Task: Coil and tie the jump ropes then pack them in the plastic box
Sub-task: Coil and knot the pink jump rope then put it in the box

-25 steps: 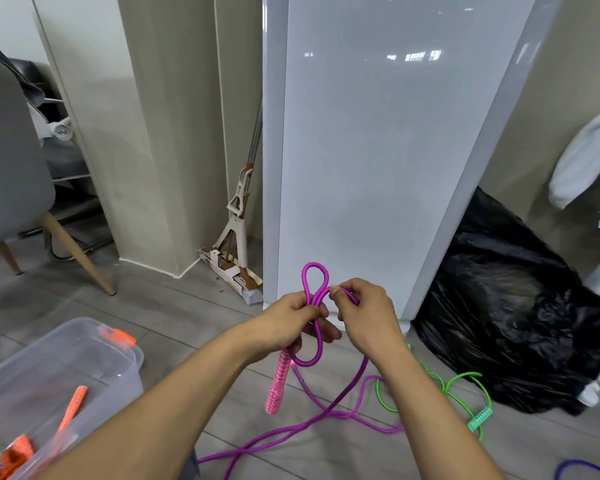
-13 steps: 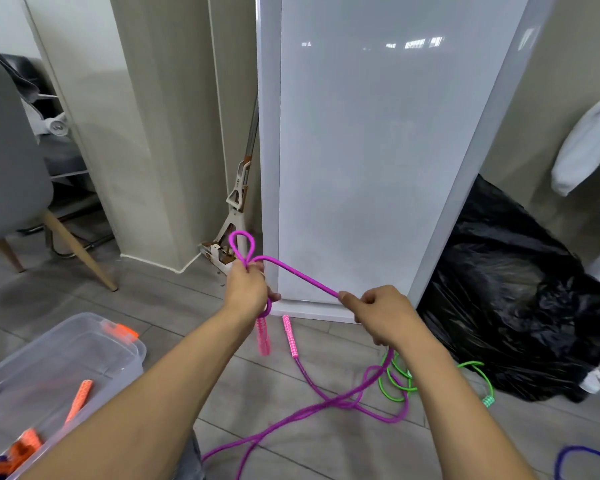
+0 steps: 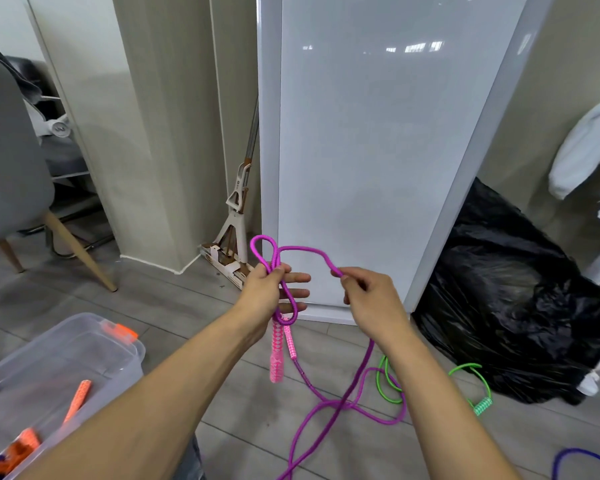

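my left hand (image 3: 269, 292) grips a small loop of the limp purple braided jump rope (image 3: 329, 407), pink handles (image 3: 277, 355) dangling below; my right hand (image 3: 368, 299) pinches the next span. the rest trails on the floor. it's light and floppy, so i'd hold near the loops.

The right hand (image 3: 368, 299) is back in toward the left hand (image 3: 269, 294), so the stretch of purple rope (image 3: 302, 250) between them, taut half a second ago, now bows upward in a slack arch. The left hand's fingers (image 3: 297, 278) are spread instead of curled (the small loop stays above them). The two pink handles (image 3: 278, 351) now hang together below that hand.
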{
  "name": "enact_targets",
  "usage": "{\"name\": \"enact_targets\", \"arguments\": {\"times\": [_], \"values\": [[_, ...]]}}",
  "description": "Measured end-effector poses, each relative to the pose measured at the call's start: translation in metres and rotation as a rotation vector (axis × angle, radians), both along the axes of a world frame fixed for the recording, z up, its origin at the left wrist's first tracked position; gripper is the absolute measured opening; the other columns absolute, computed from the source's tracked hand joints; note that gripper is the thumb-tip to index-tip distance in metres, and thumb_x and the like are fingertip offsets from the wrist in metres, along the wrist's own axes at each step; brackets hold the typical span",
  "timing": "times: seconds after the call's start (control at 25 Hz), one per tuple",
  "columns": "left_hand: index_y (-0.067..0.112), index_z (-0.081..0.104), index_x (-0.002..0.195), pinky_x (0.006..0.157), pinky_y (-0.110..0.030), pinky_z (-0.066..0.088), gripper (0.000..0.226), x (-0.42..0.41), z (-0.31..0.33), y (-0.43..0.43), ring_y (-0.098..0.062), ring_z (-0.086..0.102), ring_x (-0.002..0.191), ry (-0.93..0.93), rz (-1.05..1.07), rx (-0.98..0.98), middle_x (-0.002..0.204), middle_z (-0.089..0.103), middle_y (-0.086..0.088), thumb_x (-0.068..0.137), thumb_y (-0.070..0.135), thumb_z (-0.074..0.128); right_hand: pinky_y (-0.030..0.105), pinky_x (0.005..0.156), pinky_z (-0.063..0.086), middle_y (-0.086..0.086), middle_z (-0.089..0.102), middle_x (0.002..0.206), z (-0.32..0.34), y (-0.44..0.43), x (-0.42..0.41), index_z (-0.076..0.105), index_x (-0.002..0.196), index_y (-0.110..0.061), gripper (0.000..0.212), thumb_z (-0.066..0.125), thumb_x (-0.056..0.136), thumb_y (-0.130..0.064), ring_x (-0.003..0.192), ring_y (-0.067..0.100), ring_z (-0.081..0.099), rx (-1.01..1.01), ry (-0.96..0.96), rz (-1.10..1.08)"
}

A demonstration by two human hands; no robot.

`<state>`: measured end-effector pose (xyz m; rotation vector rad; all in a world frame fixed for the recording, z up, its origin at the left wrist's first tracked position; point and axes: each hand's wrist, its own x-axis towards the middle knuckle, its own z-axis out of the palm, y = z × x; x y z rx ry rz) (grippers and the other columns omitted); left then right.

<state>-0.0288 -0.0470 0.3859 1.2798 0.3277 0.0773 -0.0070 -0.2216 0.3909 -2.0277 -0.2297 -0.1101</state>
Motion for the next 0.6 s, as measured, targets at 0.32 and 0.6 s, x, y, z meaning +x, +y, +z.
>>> {"name": "enact_targets", "arguments": {"times": [0.32,0.6], "values": [[0.002,0.063,0.108,0.056,-0.038,0.06,0.023,-0.004,-0.003,-0.017,-0.026,0.075,0.074,0.026,-0.109,-0.078,0.086,0.073,-0.013,0.106,0.011,0.042,0.03,0.079,0.06,-0.008,0.073,0.098,-0.01,0.029,-0.014,0.066,0.1,-0.028,0.015,0.06,0.096,-0.014,0.09,0.005,0.07,0.018,-0.009,0.06],[-0.003,0.061,0.108,0.06,-0.04,0.061,0.022,0.001,-0.007,-0.011,-0.027,0.071,0.078,0.07,-0.099,-0.045,0.088,0.069,-0.019,0.104,0.013,0.047,0.006,0.062,0.044,-0.01,0.075,0.086,-0.012,0.03,-0.018,0.079,0.095,-0.03,0.019,0.067,0.092,-0.015,0.077,0.002,0.068,0.0,-0.009,0.109]]}}
